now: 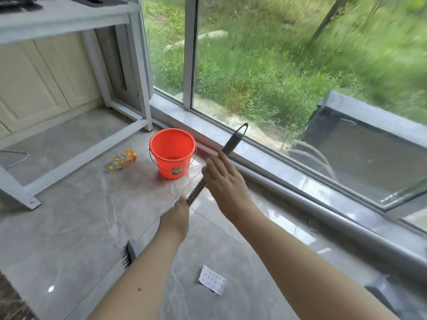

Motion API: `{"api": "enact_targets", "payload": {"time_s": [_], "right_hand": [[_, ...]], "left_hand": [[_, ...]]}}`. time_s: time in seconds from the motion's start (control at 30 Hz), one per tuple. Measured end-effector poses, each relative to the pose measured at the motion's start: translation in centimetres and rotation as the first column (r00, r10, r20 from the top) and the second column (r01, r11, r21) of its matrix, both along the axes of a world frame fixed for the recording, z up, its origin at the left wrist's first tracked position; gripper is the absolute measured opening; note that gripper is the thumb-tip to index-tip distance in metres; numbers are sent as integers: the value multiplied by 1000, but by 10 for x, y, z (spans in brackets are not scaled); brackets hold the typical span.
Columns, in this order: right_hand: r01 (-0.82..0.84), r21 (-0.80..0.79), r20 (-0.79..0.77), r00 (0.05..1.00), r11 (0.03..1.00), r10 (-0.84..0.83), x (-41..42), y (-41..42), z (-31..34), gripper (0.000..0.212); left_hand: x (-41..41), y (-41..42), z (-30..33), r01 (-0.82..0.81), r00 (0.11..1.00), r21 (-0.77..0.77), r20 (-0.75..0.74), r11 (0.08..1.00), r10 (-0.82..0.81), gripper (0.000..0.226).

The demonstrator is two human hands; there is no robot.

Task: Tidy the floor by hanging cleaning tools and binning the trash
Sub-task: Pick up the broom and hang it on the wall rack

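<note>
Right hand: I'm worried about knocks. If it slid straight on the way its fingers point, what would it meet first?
Probably the handle's grey grip and hanging loop, then the window glass; depth is unclear.

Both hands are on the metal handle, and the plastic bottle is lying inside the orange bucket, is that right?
Not quite. The head view shows the plastic bottle lying on the floor left of the orange bucket, not inside it. Both hands, left and right, are on the metal handle.
</note>
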State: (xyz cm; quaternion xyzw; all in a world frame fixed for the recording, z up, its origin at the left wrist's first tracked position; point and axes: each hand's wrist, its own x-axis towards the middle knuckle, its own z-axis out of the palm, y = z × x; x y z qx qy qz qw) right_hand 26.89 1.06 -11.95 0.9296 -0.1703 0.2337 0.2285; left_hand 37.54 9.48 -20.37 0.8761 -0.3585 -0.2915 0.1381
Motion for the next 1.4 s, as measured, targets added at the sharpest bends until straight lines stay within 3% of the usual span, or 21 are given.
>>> {"api": "enact_targets", "payload": {"time_s": [0.13, 0.23, 0.3, 0.37, 0.47, 0.57, 0.63, 0.77, 0.93, 1.13, 1.4], "right_hand": [[-41, -37, 133, 990, 999, 45, -44, -27, 80, 21], [109, 81, 158, 980, 991, -121, -66, -38, 123, 19], [228, 227, 227, 933, 947, -279, -84, -47, 150, 20], [245, 521, 273, 860, 817, -432, -95, -57, 171, 25], [94, 802, 313, 775, 590, -549, -111, -67, 189, 35], [-158, 879, 432, 662, 450, -612, -127, -74, 214, 20], [-256, 870, 486, 583, 421, -651, -138, -80, 232, 9], [-256, 865, 499, 516, 430, -696, -174, -91, 266, 13], [-194, 840, 538, 415, 506, -734, -225, -95, 306, 14], [20, 800, 569, 296, 600, -767, -305, -83, 345, 17], [201, 755, 622, 79, 624, -779, -453, -40, 369, 15]], "left_hand": [[-26, -22, 70, 74, 997, -94, 25, 993, -72, 45], [-44, -40, 104, -2, 996, -170, -93, 985, -14, 42], [-61, -51, 134, -30, 992, -214, -125, 976, 3, 45], [-74, -64, 156, -12, 989, -221, -145, 975, -20, 44], [-92, -78, 186, 178, 984, -174, 31, 969, -175, 41], [-115, -90, 212, 302, 953, -200, 69, 932, -294, 32], [-130, -99, 223, 340, 940, -228, 63, 913, -334, 22], [-156, -124, 254, 560, 827, -197, 192, 804, -529, 23], [-196, -159, 293, 748, 663, -210, 206, 629, -720, 23], [-280, -192, 327, 876, 471, -236, 232, 421, -851, 27], [-449, -191, 348, 939, 244, -304, 258, 161, -935, 19]]}}
